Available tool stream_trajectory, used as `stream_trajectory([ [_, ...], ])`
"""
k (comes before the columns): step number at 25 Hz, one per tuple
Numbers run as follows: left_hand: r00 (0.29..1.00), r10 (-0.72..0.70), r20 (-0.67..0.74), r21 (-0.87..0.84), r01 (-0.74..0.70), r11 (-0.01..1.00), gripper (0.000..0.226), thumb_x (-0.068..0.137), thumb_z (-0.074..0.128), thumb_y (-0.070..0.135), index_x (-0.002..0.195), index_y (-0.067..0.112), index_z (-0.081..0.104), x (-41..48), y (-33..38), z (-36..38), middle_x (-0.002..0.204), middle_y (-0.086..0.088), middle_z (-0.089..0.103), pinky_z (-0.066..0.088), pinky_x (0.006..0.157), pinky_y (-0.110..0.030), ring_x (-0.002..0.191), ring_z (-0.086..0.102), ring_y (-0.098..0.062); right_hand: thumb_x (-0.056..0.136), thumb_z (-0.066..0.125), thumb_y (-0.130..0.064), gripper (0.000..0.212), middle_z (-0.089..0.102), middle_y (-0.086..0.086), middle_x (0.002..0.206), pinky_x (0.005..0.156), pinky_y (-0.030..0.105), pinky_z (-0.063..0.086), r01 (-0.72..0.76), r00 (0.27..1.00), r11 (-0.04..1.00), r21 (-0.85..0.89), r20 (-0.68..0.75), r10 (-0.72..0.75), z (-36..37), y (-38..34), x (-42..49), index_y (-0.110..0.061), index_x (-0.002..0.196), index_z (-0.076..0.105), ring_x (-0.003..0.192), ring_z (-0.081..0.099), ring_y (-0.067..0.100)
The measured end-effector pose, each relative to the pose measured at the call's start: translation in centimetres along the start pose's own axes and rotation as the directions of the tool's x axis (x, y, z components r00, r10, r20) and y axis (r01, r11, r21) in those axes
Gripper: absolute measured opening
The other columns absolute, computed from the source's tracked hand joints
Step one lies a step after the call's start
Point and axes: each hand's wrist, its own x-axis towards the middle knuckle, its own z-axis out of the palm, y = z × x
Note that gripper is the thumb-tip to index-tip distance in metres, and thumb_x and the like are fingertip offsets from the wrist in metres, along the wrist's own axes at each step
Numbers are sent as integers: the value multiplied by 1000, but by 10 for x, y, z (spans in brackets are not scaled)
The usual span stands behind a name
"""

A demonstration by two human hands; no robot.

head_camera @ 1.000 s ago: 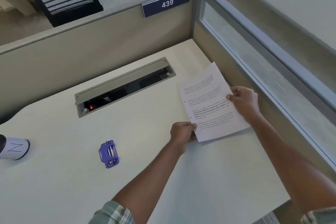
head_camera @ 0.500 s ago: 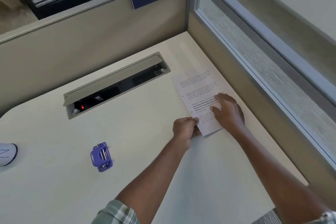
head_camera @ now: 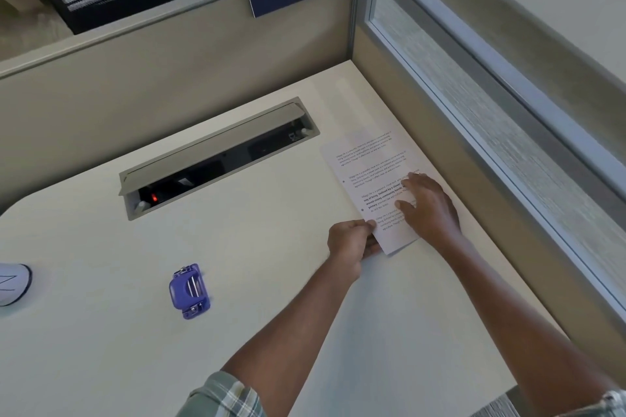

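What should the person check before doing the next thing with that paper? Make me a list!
1. The paper lies flat on the desk: ok.
2. The left hand pinches its near corner: ok.
3. The right hand presses flat on it: ok.
4. Edges lined up under the right hand: cannot tell.
5. The purple gadget sits apart from the paper: ok.
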Motion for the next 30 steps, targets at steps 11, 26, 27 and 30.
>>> stream_trajectory([
  [11,999,-14,-40,-1,13,1000,13,100,75,4,108,-6,79,-30,-6,-48,90,-17,80,69,64,-28,70,77,-25,100,77,-18,62,50,15,168,132,46,32,-7,1000,1000,27,-19,8,-7,-6,-2,-5,157,56,160,40,32],
  [26,705,333,-626,104,-347,932,3,96,79,24,98,23,81,-137,7,-282,75,5,68,56,74,-35,71,62,-20,103,74,-25,43,68,-2,147,109,27,47,225,911,906,359,252,-326,85,-222,-105,-19,145,67,131,63,17],
  [27,662,332,-672,117,-347,931,6,96,79,25,102,23,79,-136,8,-292,78,6,67,54,73,-31,74,62,-19,103,74,-24,41,71,0,141,108,29,50,208,898,903,377,292,-329,95,-237,-112,-18,143,69,122,66,16],
  [30,642,289,-710,106,-307,946,22,96,82,27,114,19,73,-128,11,-309,89,6,67,51,71,-26,81,66,-13,100,75,-21,33,75,-2,113,86,19,53,66,867,891,449,416,-274,119,-274,-130,-13,132,76,98,67,11],
])
